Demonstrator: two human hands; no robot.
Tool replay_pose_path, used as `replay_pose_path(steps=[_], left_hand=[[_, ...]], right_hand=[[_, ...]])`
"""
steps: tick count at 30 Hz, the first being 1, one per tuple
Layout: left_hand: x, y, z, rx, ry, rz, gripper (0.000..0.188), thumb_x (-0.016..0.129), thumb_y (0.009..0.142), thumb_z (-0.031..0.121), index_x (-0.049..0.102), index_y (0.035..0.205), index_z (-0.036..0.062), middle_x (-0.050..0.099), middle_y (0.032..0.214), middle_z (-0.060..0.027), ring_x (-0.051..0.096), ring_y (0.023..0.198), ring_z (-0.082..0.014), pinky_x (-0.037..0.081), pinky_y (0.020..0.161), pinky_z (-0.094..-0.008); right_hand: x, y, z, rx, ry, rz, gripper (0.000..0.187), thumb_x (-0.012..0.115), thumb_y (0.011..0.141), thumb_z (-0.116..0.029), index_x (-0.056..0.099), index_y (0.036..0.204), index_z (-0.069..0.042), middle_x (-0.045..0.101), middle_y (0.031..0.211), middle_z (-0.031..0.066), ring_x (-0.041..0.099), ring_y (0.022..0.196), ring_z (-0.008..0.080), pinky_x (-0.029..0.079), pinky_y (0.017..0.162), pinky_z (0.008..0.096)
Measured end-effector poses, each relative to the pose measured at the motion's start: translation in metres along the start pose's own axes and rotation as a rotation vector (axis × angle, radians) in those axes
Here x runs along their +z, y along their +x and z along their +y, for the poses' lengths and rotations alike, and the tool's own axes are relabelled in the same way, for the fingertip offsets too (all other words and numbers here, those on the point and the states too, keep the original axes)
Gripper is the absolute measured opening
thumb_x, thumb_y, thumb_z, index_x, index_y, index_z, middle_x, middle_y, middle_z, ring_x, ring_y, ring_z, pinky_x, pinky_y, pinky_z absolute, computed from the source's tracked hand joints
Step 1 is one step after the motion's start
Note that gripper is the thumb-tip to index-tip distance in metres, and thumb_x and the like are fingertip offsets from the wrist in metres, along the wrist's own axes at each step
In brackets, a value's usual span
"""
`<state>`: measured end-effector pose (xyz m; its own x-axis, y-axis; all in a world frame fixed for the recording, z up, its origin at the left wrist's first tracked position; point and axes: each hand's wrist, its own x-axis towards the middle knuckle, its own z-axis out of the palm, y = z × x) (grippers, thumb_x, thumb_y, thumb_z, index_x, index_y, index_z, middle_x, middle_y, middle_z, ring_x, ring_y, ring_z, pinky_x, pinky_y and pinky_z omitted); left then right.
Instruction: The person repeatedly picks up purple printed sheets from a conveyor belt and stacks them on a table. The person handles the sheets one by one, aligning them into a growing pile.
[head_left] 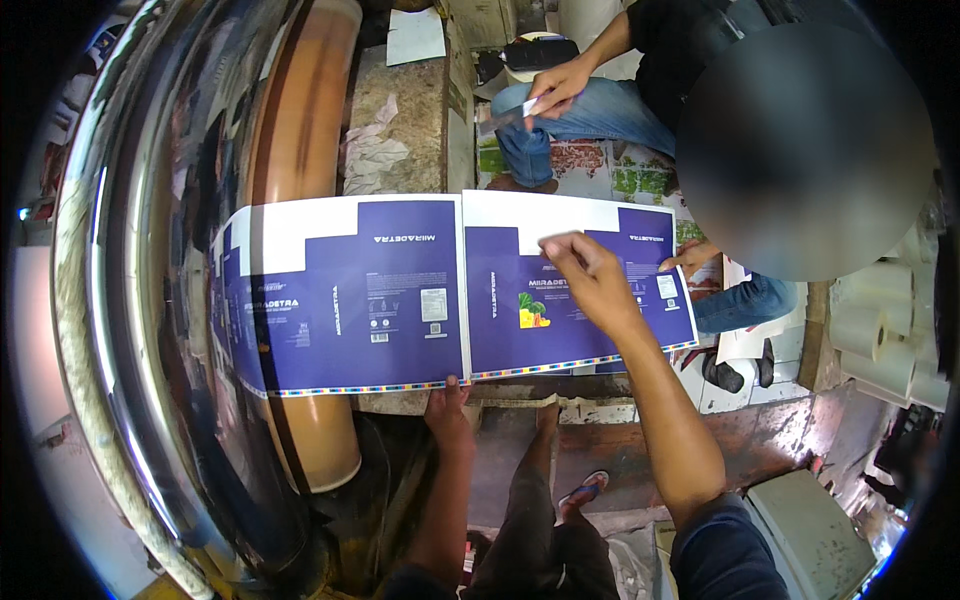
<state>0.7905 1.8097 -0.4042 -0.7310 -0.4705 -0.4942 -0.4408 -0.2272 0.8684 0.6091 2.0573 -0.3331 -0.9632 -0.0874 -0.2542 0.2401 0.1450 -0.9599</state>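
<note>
Two purple-and-white printed packaging sheets lie end to end. The left sheet [400,270] reaches over an orange-brown roller [318,120]; the right sheet [585,345] extends toward a seated co-worker. My left hand [449,410] grips the left sheet's near edge close to the seam, its thumb on top. Over the right sheet is my right hand [592,275], fingers bent and pressed together near the white area; anything between them is hidden. One co-worker's hand [560,88] holds a flat blade [508,118]. The other co-worker's hand [690,260] touches the right sheet's far-right edge.
Long shiny machine rollers [130,330] run along the left. Beyond the sheets is a worn ledge [415,120] with crumpled paper [375,150]. Rolls of clear film [880,325] stand at right, and a grey box [810,530] sits at lower right.
</note>
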Motion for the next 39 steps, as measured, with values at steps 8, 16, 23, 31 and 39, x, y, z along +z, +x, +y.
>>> replay_pose_path(steps=[8,16,23,31,39], left_hand=[[-0.004,0.008,-0.012,-0.026,-0.063,0.036,0.029,0.066,0.096,0.030,0.060,0.104,0.0026,0.066,0.100,-0.0077,0.066,0.097,-0.0194,0.050,0.096,-0.0396],[0.009,0.001,0.003,0.017,-0.091,-0.005,0.028,0.064,0.098,0.029,0.062,0.101,0.0008,0.065,0.098,-0.0047,0.061,0.095,-0.0138,0.049,0.095,-0.0368],[0.001,0.005,-0.007,-0.069,0.037,0.019,0.029,0.062,0.099,0.031,0.062,0.102,0.0019,0.063,0.097,-0.0038,0.060,0.090,-0.0121,0.049,0.082,-0.0308],[0.011,0.005,-0.013,0.060,-0.059,0.023,0.037,0.059,0.100,0.036,0.065,0.103,-0.0010,0.067,0.090,-0.0036,0.060,0.084,-0.0100,0.048,0.078,-0.0282],[0.022,-0.003,-0.009,0.123,-0.081,0.068,0.034,0.062,0.099,0.032,0.062,0.089,0.0004,0.066,0.082,-0.0035,0.058,0.078,-0.0078,0.047,0.073,-0.0263]], right_hand=[[0.071,-0.063,0.044,0.176,0.277,-0.258,0.021,0.050,0.101,-0.012,0.064,0.110,0.001,0.068,0.098,0.0053,0.062,0.092,0.0129,0.049,0.086,0.0303],[0.094,-0.169,0.092,0.519,0.099,-0.469,0.025,0.055,0.102,-0.021,0.065,0.112,-0.001,0.069,0.098,0.0040,0.063,0.093,0.0100,0.050,0.086,0.0264],[0.076,-0.206,0.138,0.604,0.233,-0.359,0.026,0.056,0.101,-0.024,0.065,0.114,-0.003,0.071,0.103,0.0061,0.066,0.094,0.0130,0.051,0.084,0.0290],[0.072,-0.220,0.158,0.630,0.267,-0.298,0.024,0.054,0.103,-0.022,0.063,0.108,-0.002,0.071,0.108,0.0073,0.065,0.088,0.0128,0.051,0.082,0.0288],[0.081,-0.244,0.161,0.721,0.220,-0.313,0.025,0.054,0.102,-0.022,0.066,0.109,-0.002,0.070,0.089,0.0049,0.061,0.080,0.0104,0.049,0.075,0.0257]])
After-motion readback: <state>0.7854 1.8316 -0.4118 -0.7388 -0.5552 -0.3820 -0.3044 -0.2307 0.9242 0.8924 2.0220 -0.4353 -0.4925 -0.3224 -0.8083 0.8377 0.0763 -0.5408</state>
